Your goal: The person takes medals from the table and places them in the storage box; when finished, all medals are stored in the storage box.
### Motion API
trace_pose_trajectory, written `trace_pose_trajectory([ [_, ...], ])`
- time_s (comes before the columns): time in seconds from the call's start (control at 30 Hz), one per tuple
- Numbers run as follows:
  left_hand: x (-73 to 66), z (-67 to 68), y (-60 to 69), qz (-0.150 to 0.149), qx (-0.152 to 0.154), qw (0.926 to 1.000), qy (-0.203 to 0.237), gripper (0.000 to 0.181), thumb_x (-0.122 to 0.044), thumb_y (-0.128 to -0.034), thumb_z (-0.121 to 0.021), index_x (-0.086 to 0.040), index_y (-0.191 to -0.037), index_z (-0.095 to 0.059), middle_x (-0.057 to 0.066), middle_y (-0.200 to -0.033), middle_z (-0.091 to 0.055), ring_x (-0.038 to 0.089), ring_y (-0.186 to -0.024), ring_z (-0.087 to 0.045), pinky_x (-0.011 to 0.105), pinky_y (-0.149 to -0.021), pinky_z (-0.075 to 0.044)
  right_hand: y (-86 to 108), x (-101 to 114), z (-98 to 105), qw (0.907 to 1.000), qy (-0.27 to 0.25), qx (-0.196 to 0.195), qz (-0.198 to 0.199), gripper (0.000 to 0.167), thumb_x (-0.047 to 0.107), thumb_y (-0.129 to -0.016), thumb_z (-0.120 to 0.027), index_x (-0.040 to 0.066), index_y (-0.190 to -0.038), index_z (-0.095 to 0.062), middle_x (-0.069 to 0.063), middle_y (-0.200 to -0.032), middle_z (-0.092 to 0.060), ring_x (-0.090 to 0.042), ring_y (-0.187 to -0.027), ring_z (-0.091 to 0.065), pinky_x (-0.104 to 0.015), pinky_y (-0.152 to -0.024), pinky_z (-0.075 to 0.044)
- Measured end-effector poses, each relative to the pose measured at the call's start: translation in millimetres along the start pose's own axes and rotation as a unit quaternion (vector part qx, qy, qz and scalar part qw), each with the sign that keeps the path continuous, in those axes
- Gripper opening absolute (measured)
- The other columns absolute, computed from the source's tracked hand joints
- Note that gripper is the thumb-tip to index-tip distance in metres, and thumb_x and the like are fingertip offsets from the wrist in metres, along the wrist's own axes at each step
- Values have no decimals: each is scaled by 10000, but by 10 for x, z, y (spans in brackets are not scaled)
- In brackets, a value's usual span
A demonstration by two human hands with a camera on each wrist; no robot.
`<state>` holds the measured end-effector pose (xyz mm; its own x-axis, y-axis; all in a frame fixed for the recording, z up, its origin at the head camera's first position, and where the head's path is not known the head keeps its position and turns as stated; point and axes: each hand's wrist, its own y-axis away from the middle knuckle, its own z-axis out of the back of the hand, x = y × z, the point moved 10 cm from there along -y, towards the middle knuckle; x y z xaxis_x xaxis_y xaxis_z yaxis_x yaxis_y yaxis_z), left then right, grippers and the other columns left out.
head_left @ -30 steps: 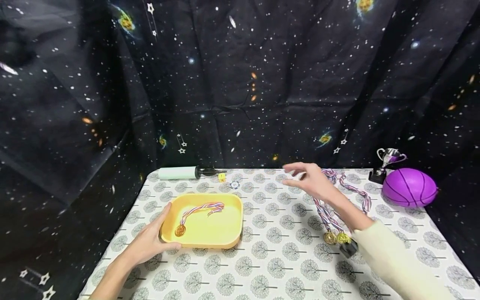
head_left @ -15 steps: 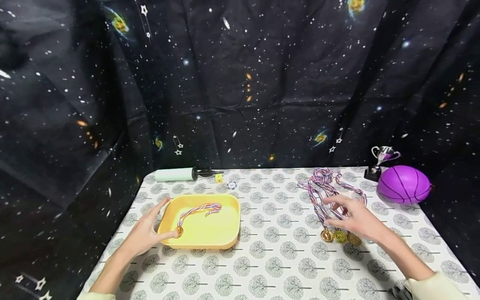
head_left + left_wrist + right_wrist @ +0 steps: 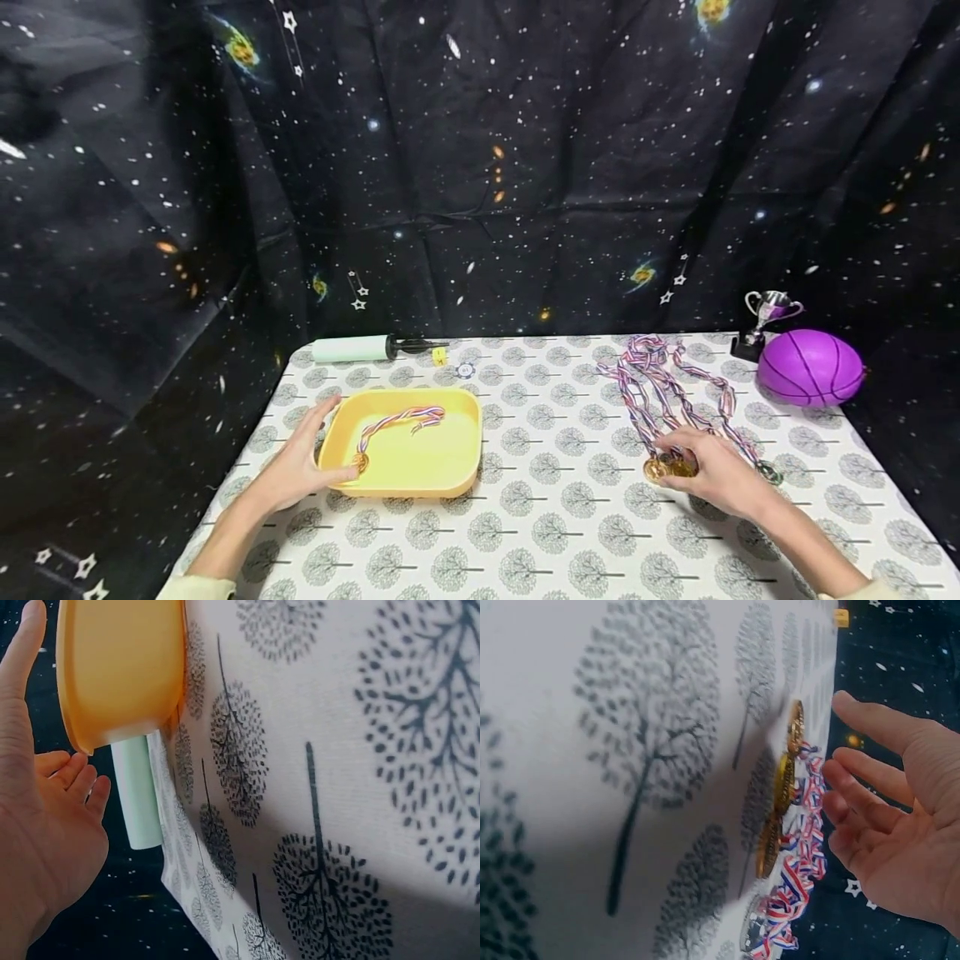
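Observation:
A yellow tray stands on the table's left half. In it lies a gold medal with a red, white and blue ribbon. My left hand rests by the tray's left end, thumb over the near rim and fingers along the side, not curled round it. On the right, gold medals lie in a row with a silver medal. My right hand is over the gold medals, its thumb and fingers apart. The right wrist view shows that hand beside the ribbons, holding nothing.
Tangled ribbons spread behind the right-hand medals. A purple ball and a silver trophy cup stand at the far right. A pale green hand pump, a yellow cube and a round chip lie along the back edge.
My right hand has moved right and toward me, from above the table's middle down to the medals. My left thumb has shifted up over the tray's near rim.

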<state>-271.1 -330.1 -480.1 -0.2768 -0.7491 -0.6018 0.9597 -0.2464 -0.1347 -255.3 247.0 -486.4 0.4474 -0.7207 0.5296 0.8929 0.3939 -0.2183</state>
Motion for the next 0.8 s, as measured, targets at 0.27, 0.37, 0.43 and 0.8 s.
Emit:
trace_pose_trajectory([
  [0.27,59,-68,-13,-7,36,9999,132,1302,-430,-740,-968,-129,-1709,-152,223,-1728,-178,527,-1561,-179,820,-1142,-213,52,-49,-117,9985,467,62,-275,527,252,-780,-932,31,-1223,-750,-188,-1242,-718,-541,-1237,-606,-741,-1061,-427],
  [0.37,72,-97,-15,-36,65,9999,98,1311,-443,-734,-971,-78,-1699,-162,231,-1724,-187,504,-1558,-213,783,-1165,-232,58,-56,-142,9977,583,66,-350,506,277,-782,-929,46,-1201,-764,-199,-1253,-714,-601,-1309,-523,-779,-1084,-355],
  [0.43,77,-104,-14,-56,67,9999,63,1314,-446,-733,-971,-75,-1699,-160,236,-1724,-186,499,-1559,-219,773,-1170,-237,56,-53,-151,9974,625,51,-363,498,279,-782,-931,49,-1193,-770,-205,-1259,-712,-610,-1322,-505,-784,-1086,-345],
  [0.8,39,-94,-1,-110,106,9998,117,1386,-438,-687,-994,-54,-1701,-131,253,-1726,-155,507,-1564,-191,748,-1181,-234,30,-21,-178,9948,975,-284,-8,487,263,-755,-958,36,-1151,-789,-209,-1206,-731,-433,-1124,-673,-665,-979,-534],
])
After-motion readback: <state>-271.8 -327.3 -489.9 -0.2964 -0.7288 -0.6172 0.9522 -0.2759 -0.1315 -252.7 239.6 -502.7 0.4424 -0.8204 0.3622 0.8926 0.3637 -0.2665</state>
